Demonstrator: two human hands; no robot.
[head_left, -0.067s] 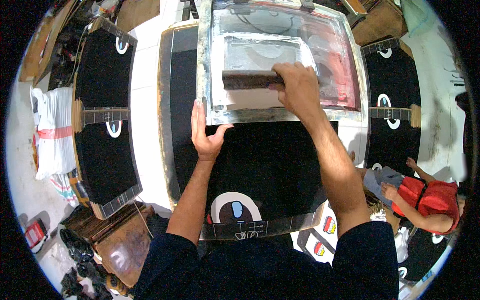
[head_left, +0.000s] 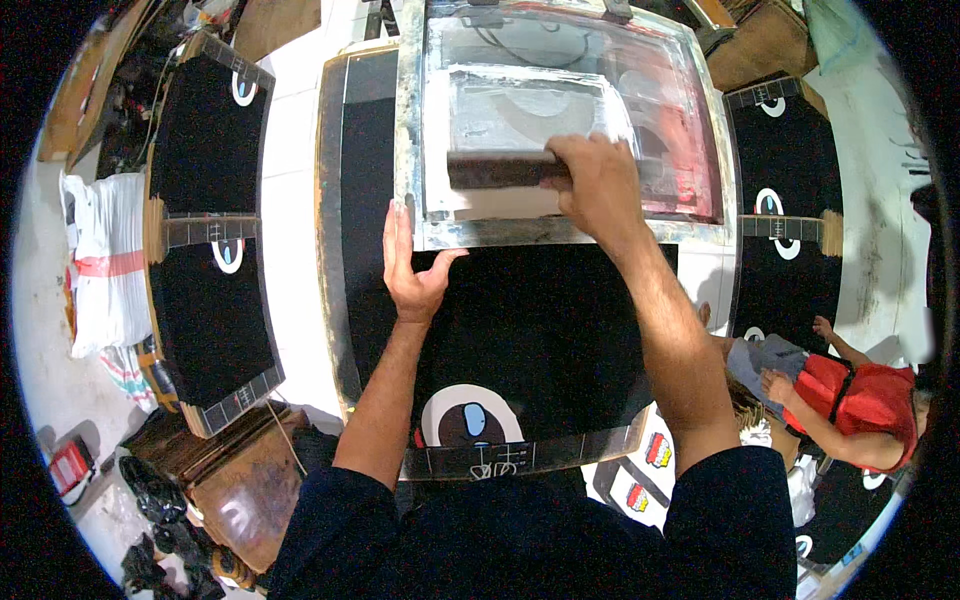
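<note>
My right hand (head_left: pixel 600 185) grips a dark, bar-like squeegee (head_left: pixel 495 170) over a screen-printing frame (head_left: pixel 565 232), whose translucent mesh carries white paint and red stains. The squeegee lies across the lower part of the white-coated area. My left hand (head_left: pixel 418 275) rests along the frame's left edge near its lower corner, fingers stretched out and thumb apart. Beneath the frame is a black printing surface (head_left: pixel 540 320), with a printed white oval enclosing a dark and blue eye shape (head_left: pixel 470 415) nearer to me.
Black printed panels stand at left (head_left: pixel 205 310) and right (head_left: pixel 785 160). White bundles (head_left: pixel 105 305) lie far left. A stack of brown boards (head_left: pixel 240 480) sits lower left. Another person in red (head_left: pixel 880 410) is at lower right. White printed sheets (head_left: pixel 625 480) lie near my right arm.
The squeegee in my right hand has moved a short way toward me, down the mesh. My left hand stays on the frame edge.
</note>
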